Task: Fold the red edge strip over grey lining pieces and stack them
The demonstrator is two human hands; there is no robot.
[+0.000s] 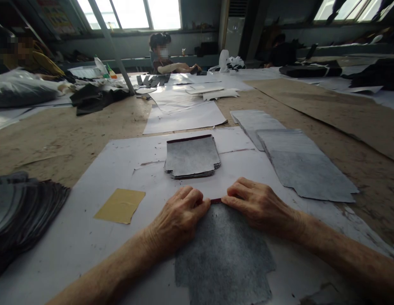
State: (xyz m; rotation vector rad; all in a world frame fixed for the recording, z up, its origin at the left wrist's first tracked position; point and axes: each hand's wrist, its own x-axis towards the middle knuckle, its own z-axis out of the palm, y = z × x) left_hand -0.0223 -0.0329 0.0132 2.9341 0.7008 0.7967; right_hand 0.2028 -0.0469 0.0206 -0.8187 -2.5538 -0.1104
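A grey cut panel (pixel 228 254) with notched corners lies flat on white paper in front of me. Along its far edge runs a narrow dark red strip, folded over. My left hand (pixel 184 209) pinches that edge from the left, thumb on the strip. From the right, my right hand (pixel 255 203) grips the same edge with its fingers curled. A short stretch of the strip shows between my thumbs. Just beyond my hands sits a small stack of like panels (pixel 193 156), the top one with a dark red far edge.
Grey panels (pixel 306 165) lie in piles on the right. A tan square (pixel 121 205) rests left of my left hand, and a tall dark stack (pixel 25 216) stands at the far left. Other people work across the table, past a slanted metal pole (pixel 112 46).
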